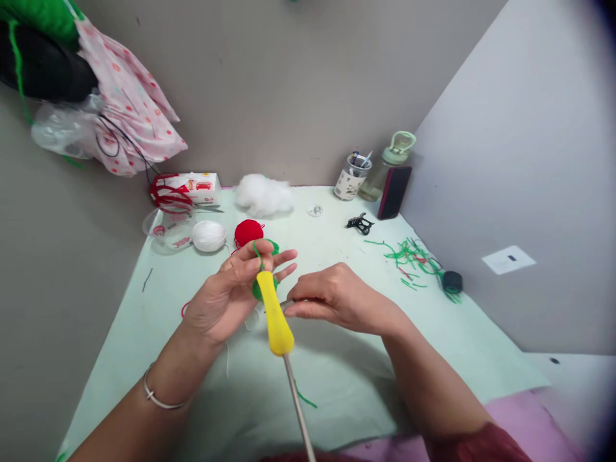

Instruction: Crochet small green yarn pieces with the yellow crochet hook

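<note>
My left hand [226,292] pinches a strand of green yarn [258,253] between thumb and forefinger, its other fingers spread. Partly hidden behind the yellow handle is a small green yarn piece [257,290] at that hand. What looks like a crochet hook [278,324], with a yellow handle and thin metal shaft, runs from near my left fingertips to the bottom edge; its shaft end is out of view. Whether my left hand touches the handle, I cannot tell. Just right of it, my closed right hand [332,295] grips a slim grey metal tool [287,305], mostly covered by the fingers.
Behind my hands lie a red yarn ball [249,232], a white yarn ball [209,236] and white stuffing [264,194]. Green yarn scraps [411,256], a black claw clip [360,223], a phone [394,192], a bottle [378,176] and a pen jar [351,179] are at right.
</note>
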Demonstrator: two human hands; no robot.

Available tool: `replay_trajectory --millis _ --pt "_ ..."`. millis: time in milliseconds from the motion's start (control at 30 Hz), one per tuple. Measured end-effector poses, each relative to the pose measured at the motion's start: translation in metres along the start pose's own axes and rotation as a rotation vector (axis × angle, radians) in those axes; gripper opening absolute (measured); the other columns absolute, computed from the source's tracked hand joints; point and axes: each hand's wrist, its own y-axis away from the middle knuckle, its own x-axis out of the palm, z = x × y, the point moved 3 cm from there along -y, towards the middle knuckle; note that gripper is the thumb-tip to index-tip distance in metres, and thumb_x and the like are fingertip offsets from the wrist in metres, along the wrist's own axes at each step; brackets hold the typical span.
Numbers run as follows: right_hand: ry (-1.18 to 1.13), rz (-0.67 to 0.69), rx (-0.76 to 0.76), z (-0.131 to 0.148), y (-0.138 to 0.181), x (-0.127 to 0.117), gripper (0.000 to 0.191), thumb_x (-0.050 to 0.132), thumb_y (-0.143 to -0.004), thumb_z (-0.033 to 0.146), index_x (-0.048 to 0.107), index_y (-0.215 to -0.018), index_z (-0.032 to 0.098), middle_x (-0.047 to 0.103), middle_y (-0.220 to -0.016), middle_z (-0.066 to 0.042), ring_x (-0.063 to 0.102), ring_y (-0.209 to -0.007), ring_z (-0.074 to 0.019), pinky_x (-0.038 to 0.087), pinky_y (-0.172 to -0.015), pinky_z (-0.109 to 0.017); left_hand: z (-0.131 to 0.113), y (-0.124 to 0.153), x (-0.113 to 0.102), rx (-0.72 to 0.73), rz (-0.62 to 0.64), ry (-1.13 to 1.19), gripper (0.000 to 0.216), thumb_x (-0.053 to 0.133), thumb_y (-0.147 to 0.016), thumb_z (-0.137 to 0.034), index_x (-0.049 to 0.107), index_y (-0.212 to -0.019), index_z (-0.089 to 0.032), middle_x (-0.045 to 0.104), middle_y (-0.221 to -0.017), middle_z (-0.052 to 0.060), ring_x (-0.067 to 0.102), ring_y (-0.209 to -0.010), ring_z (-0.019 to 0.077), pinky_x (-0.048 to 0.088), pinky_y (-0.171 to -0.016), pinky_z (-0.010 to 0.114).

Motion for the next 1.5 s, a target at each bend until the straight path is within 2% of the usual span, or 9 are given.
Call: replay_trajectory --millis 167,367,567,867,933,1033,1167,1267,1500 --pt "0.010 0.263 0.052 -0.003 0.005 0.009 0.051 0.065 -0.095 0.066 0.078 -0.105 0.018 0.078 -0.087 -0.005 0.069 -0.075 -0.0172 0.046 -0.070 -0.028 -0.008 -0.002 -0.006 0.050 -0.073 0.104 0.026 0.094 -0.075 -0.023 0.074 -0.091 -0.024 0.072 -0.075 -0.005 0.076 -0.106 0.0239 0.061 -0.110 0.050" --pt "0.158 -0.420 -0.072 0.014 0.013 -0.016 0.063 0.065 -0.097 0.060 0.060 -0.142 0.017 0.073 -0.125 -0.016 0.071 -0.112 -0.0256 0.059 -0.096 -0.039 0.006 -0.004 -0.001 0.004 -0.180 -0.016 0.017 0.088 -0.082 -0.022 0.076 -0.093 -0.022 0.074 -0.089 -0.003 0.074 -0.094 0.0160 0.062 -0.095 0.032" --pt "0.415 -0.603 -0.244 0.022 0.006 -0.011 0.033 0.050 -0.106 0.014 0.066 -0.133 0.023 0.073 -0.132 -0.013 0.068 -0.123 -0.0246 0.057 -0.105 -0.042 0.038 -0.007 0.004 -0.044 -0.112 -0.227 0.022 0.087 -0.084 -0.023 0.078 -0.103 -0.017 0.070 -0.079 -0.002 0.061 -0.066 0.0089 0.049 -0.068 0.023" --pt "0.466 -1.051 0.210 -0.027 0.030 -0.045 0.036 0.040 -0.108 0.021 0.074 -0.120 0.024 0.077 -0.109 -0.010 0.068 -0.086 -0.0216 0.052 -0.090 -0.042 0.033 -0.008 -0.003 0.002 -0.082 -0.619 0.020 0.085 -0.084 -0.029 0.076 -0.099 -0.019 0.070 -0.080 0.000 0.062 -0.071 0.0141 0.049 -0.072 0.029" --pt "0.081 -0.956 0.286 -0.031 0.033 -0.038 0.032 0.045 -0.109 0.031 0.071 -0.125 0.023 0.076 -0.110 -0.008 0.055 -0.064 -0.0149 0.051 -0.072 -0.036 0.033 -0.007 -0.001 0.004 -0.089 -0.708 0.017 0.083 -0.086 -0.029 0.078 -0.099 -0.020 0.070 -0.083 0.001 0.063 -0.076 0.0152 0.049 -0.073 0.029" --pt "-0.497 -0.550 0.383 -0.030 0.026 -0.005 0.040 0.049 -0.108 0.047 0.067 -0.132 0.021 0.076 -0.104 -0.006 0.040 -0.054 -0.0101 0.039 -0.056 -0.030 0.035 -0.002 -0.003 0.029 -0.130 -0.797 0.014 0.082 -0.086 -0.030 0.079 -0.097 -0.021 0.070 -0.084 0.001 0.063 -0.080 0.0173 0.049 -0.076 0.030" --pt "-0.817 -0.122 0.407 -0.029 0.021 0.034 0.045 0.067 -0.096 0.061 0.073 -0.098 0.017 0.057 -0.064 0.004 0.040 -0.058 -0.0107 0.032 -0.057 -0.027 0.039 0.006 -0.017 0.077 -0.224 -0.888 0.014 0.084 -0.084 -0.033 0.081 -0.093 -0.023 0.071 -0.080 0.001 0.063 -0.079 0.0199 0.049 -0.078 0.032" --pt "-0.870 -0.153 0.483 -0.038 0.022 0.042 0.041 0.077 -0.088 0.057 0.070 -0.081 0.017 0.038 -0.058 0.009 0.029 -0.056 -0.0090 0.023 -0.056 -0.027 0.044 0.012 -0.028 0.094 -0.215 -0.995 0.011 0.079 -0.088 -0.034 0.084 -0.091 -0.025 0.073 -0.085 0.003 0.065 -0.084 0.0217 0.048 -0.082 0.033" --pt "-1.078 -0.188 0.557 -0.042 0.022 0.055 0.035 0.081 -0.080 0.051 0.073 -0.078 0.017 0.030 -0.052 0.011 0.019 -0.053 -0.0080 0.014 -0.053 -0.028 0.051 0.014 -0.027 0.086 -0.119 -1.101 0.016 0.068 -0.080 -0.019 0.066 -0.065 -0.022 0.060 -0.073 -0.001 0.055 -0.071 0.0172 0.045 -0.073 0.029"
